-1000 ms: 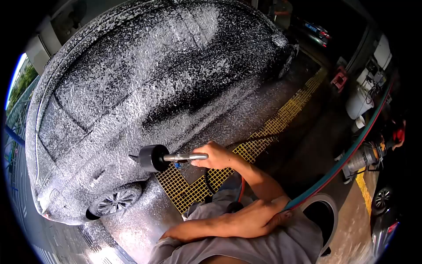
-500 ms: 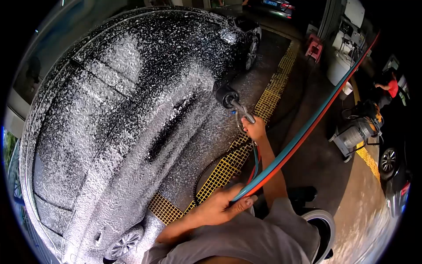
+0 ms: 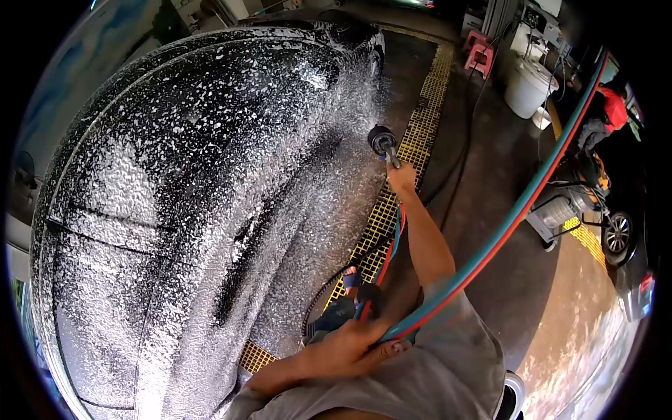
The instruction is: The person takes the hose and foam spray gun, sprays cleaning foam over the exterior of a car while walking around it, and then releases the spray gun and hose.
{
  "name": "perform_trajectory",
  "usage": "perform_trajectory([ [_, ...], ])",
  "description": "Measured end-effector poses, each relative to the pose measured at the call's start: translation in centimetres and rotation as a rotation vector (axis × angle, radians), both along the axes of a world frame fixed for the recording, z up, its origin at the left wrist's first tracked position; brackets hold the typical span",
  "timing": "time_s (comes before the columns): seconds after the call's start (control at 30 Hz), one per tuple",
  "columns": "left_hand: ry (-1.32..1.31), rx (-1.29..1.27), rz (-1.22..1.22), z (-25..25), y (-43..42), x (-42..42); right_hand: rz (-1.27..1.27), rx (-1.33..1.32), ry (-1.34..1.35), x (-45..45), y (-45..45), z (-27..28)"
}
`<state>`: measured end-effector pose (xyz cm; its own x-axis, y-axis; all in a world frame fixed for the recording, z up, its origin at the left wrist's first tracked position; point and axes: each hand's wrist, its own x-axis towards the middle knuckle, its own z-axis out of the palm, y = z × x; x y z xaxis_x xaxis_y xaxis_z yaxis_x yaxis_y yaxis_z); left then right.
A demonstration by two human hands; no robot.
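Note:
A dark car point(image 3: 203, 161) covered in white foam fills the left side. My right hand point(image 3: 402, 178) is stretched forward and closed round the handle of a foam spray gun point(image 3: 382, 140). The gun's round black nozzle faces the far end of the car, where white spray hangs in the air. Down by my body, my left hand point(image 3: 350, 348) is wrapped round a joined pair of blue-green and red hoses point(image 3: 518, 213). These run up to the upper right. A further length of hose hangs below the gun.
Yellow floor grating point(image 3: 427, 119) runs beside the car. Farther right stand a pink stool point(image 3: 479, 54), a white bucket point(image 3: 530, 87) and a wheeled machine point(image 3: 570, 206). A person in red point(image 3: 614, 110) bends near another dark car point(image 3: 633, 245). Dark hoses lie across the floor.
My right hand has swung the spray gun towards the far end of the car, and spray now shows there. The view has shifted. My left hand still grips the hoses.

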<state>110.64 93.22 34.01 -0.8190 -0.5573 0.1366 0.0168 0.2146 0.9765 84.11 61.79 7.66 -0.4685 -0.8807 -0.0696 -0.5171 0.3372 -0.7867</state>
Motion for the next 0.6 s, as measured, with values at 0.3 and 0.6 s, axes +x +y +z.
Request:
perform_trajectory([
  [0.3, 0.122, 0.032, -0.162, 0.9, -14.3, -2.1, 0.493, 0.345, -0.001, 5.1, -1.4, -4.3],
  [0.6, -0.058, 0.065, -0.363, 0.9, -21.8, -8.3, 0.273, -0.028, -0.315, -2.8, -3.2, 3.4],
])
